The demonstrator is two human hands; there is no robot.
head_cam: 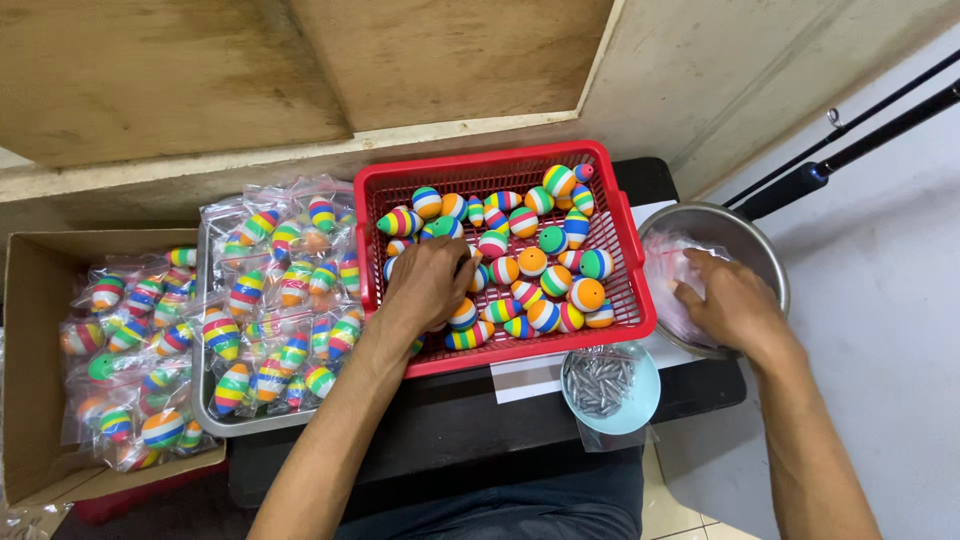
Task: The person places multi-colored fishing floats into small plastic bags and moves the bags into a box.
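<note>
meanwhile the left hand (428, 283) curls over striped floats (533, 262) in the red basket (640, 290), right hand (728, 300) spread in the steel bowl (750, 232).

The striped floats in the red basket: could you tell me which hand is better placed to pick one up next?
Probably the left hand: it already rests on the striped floats inside the red basket. The right hand is over in the metal bowl, on clear plastic bags.

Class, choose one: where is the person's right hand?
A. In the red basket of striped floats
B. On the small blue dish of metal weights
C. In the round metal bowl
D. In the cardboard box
C: the right hand reaches into the metal bowl, onto clear plastic bags.
</note>
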